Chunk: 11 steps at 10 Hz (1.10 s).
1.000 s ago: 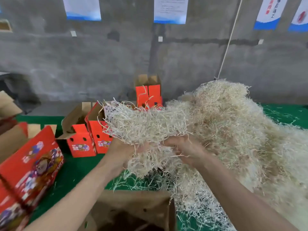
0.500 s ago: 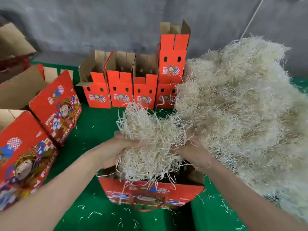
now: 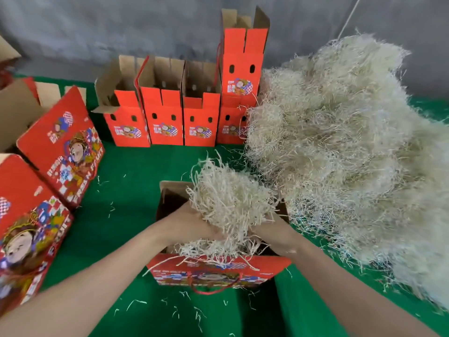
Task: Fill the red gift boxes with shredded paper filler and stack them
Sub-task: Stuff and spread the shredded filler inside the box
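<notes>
Both the left hand (image 3: pixel 194 222) and the right hand (image 3: pixel 274 233) clutch a wad of shredded paper filler (image 3: pixel 228 203), fingers curled into it; it sits in the mouth of an open red gift box (image 3: pixel 218 268). The big filler heap (image 3: pixel 340 147) lies just right.

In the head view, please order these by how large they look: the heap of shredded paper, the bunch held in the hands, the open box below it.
1. Heap, by far the largest.
2. Open box.
3. Bunch, though it nearly matches the box and sits nearer the camera, so unsure.

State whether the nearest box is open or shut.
Open: the box shows its brown inside; left hand and right hand hold filler in it.
</notes>
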### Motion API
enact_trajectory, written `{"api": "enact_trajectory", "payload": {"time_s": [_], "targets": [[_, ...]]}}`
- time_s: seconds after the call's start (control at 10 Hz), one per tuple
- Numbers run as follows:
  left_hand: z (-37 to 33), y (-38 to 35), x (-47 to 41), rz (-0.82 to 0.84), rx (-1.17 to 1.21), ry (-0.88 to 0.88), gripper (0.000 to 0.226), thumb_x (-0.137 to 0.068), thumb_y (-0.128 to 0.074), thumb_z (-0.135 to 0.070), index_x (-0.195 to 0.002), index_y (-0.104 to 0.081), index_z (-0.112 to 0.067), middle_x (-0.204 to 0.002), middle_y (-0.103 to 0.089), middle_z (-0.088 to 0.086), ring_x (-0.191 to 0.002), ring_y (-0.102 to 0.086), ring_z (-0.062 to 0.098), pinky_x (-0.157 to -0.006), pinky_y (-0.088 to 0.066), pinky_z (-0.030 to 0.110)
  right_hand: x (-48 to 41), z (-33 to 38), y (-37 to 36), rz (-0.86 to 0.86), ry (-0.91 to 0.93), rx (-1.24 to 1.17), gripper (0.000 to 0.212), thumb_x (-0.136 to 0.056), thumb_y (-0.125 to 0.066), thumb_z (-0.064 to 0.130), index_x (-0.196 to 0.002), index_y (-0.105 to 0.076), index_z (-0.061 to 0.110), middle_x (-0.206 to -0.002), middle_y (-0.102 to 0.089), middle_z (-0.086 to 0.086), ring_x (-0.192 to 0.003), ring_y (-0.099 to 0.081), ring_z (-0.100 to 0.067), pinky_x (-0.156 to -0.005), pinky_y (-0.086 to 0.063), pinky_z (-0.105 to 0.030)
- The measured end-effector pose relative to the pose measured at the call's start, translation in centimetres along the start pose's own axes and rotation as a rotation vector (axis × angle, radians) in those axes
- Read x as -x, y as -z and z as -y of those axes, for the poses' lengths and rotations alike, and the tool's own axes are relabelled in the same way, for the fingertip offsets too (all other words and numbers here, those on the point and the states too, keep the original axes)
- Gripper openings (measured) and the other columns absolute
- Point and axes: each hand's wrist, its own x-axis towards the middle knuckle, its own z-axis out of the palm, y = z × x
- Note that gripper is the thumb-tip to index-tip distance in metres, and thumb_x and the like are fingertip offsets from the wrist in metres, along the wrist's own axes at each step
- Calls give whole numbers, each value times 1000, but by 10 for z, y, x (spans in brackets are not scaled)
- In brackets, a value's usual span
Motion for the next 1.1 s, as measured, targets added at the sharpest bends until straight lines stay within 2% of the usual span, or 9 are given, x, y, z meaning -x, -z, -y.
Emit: {"api": "enact_trajectory", "payload": {"time_s": [0.1, 0.2, 0.4, 0.6, 0.7, 0.8, 0.9, 1.0, 1.1], "targets": [[9, 2, -5, -54, -36, -81, 52, -84, -66, -17, -131, -44, -11, -128, -51, -6, -124, -43, 8, -91, -13, -5, 0, 5, 6, -8, 95, 180, 19, -91, -48, -1, -107, -57, 4, -103, -67, -1, -99, -61, -13, -86, -45, -28], [15, 11, -1, -86, -66, -94, 42, -83, -67, -10, -114, -46, -30, -100, -50, -25, -96, -48, -18, -79, -22, -11, 3, 3, 23, -33, 79, 326, 32, -91, -54, 10, -122, -53, 2, -124, -56, -10, -114, -53, -25, -93, -39, -25], [33, 20, 4, -102, -91, -122, 53, -79, -69, -5, -100, -38, -43, -92, -39, -33, -80, -34, -29, -74, -15, -14, 1, -6, 35, -18, 161, 246, 9, -83, -62, 13, -74, -59, 13, -81, -62, -3, -83, -61, -17, -81, -46, -31], [22, 11, -7, -15, -283, -135, 39, -84, -62, -9, -115, -53, -31, -96, -35, -34, -83, -41, -23, -71, -12, -18, 5, 3, 26, 272, 265, -19, 41, -68, -57, 4, -102, -58, 29, -97, -69, 9, -97, -62, -7, -82, -52, -20], [30, 17, -6, -69, -354, -66, 40, -90, -55, -14, -129, -48, -15, -108, -51, -8, -106, -50, 7, -89, -22, -4, 3, -1, 35, 47, 218, 22, 40, -76, -54, -10, -96, -59, 25, -100, -64, -1, -100, -60, -18, -96, -43, -33], [24, 15, -7, -133, -292, 16, 53, -87, -61, -17, -136, -41, -13, -123, -51, -12, -110, -49, 5, -87, -30, -1, 4, 1, 39, 101, 223, -244, 33, -79, -56, 1, -105, -51, 21, -102, -57, -4, -86, -62, -10, -78, -51, -21], [3, 2, -14, -19, -191, -205, 53, -80, -71, -16, -127, -50, -27, -114, -47, -31, -112, -47, -3, -95, -21, -3, 3, 12, 17, 323, 187, -207, 52, -71, -71, 27, -115, -45, 29, -105, -65, 9, -90, -63, 4, -73, -47, -14], [3, 0, -14, 99, 46, -213, 68, -70, -81, -29, -129, -48, -33, -126, -58, -17, -118, -53, 2, -107, -36, 26, -8, 13, 5, 146, 153, -134, 51, -77, -71, 18, -117, -43, 29, -108, -62, 10, -93, -61, -3, -92, -47, -29], [19, 28, -4, -161, 237, -24, 85, -56, -82, -34, -132, -45, -28, -135, -50, -6, -114, -51, 7, -98, -38, 24, -3, 6, 30, -11, 84, -172, 44, -80, -67, 9, -107, -36, 26, -99, -62, 9, -68, -61, 3, -81, -48, -24]]}}
